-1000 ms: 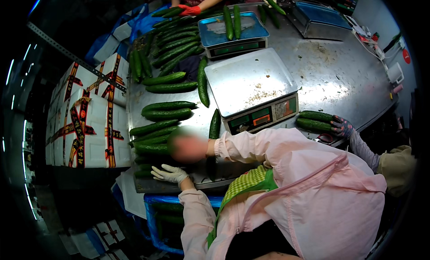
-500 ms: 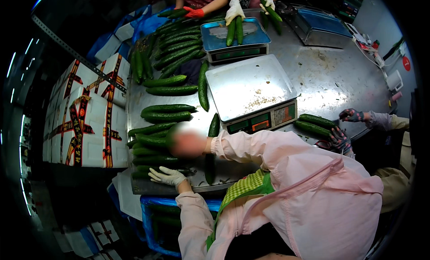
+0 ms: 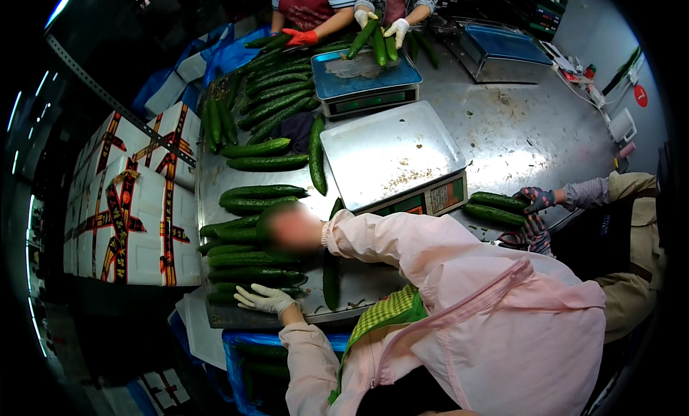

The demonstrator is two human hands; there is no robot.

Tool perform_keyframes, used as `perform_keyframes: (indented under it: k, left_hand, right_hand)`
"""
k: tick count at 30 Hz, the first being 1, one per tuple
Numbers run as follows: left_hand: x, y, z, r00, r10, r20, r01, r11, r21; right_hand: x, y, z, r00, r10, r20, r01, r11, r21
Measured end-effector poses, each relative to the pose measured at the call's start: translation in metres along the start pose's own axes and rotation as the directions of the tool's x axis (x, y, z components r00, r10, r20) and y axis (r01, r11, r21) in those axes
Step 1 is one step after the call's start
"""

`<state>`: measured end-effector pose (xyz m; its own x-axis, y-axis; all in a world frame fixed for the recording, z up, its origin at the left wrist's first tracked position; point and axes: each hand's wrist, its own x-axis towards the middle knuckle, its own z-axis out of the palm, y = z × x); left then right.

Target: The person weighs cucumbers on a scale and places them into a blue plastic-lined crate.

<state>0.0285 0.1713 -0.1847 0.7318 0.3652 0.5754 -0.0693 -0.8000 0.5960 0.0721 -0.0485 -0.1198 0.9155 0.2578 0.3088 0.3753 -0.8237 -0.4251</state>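
My left hand (image 3: 267, 300), in a whitish glove, lies with fingers stretched over the lowest cucumbers (image 3: 260, 275) of a row at the table's near left. Over the upper part of that row is my right hand (image 3: 298, 227); a blur hides its fingers, so its grip cannot be made out. The cucumbers are long, dark green and laid side by side, their ends pointing left. Beneath my right wrist a single cucumber (image 3: 331, 281) lies crosswise to them. Just beyond my right forearm stands a scale (image 3: 393, 158) with a bare silver plate.
Metal table (image 3: 517, 122) bears more cucumbers (image 3: 276, 104) and a blue-topped scale (image 3: 367, 75). Two co-workers stand at the far side; another's dark patterned gloves (image 3: 535, 199) are by two cucumbers (image 3: 495, 208) at right. Taped white boxes (image 3: 143, 222) stack left; a blue-lined crate (image 3: 233, 369) sits below.
The view has shifted slightly. A far co-worker now has both hands at cucumbers over the blue-topped scale. The right co-worker's upper hand has reached the two cucumbers. My hands stay about the row.
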Motion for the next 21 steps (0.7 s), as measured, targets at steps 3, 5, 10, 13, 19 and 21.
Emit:
perform_keyframes:
  k: [3,5,10,13,19,21]
  left_hand:
    - [0.0,-0.004,0.001,1.0,0.005,0.007,-0.005,1.0,0.014]
    - [0.001,-0.006,-0.002,1.0,-0.009,0.007,0.009,1.0,0.026]
    - [0.001,-0.006,-0.001,1.0,0.01,0.012,-0.01,1.0,0.025]
    - [0.001,-0.002,-0.002,1.0,-0.001,0.014,0.001,1.0,0.022]
    - [0.001,-0.002,-0.002,1.0,-0.019,0.02,0.019,0.999,0.028]
    - [0.002,0.001,-0.004,1.0,-0.014,0.024,0.014,1.0,0.023]
  right_hand:
    - [0.005,-0.004,-0.001,0.976,0.141,0.164,-0.144,0.99,0.003]
    - [0.01,-0.029,-0.034,0.907,0.295,0.299,-0.285,0.955,-0.079]
    - [0.01,-0.027,-0.03,0.869,0.357,0.342,-0.35,0.933,-0.084]
    - [0.009,-0.026,-0.03,0.87,0.362,0.334,-0.356,0.931,-0.082]
    - [0.007,-0.023,-0.016,0.88,0.387,0.276,-0.372,0.922,-0.108]
    - [0.007,-0.024,-0.018,0.874,0.38,0.303,-0.382,0.923,-0.057]
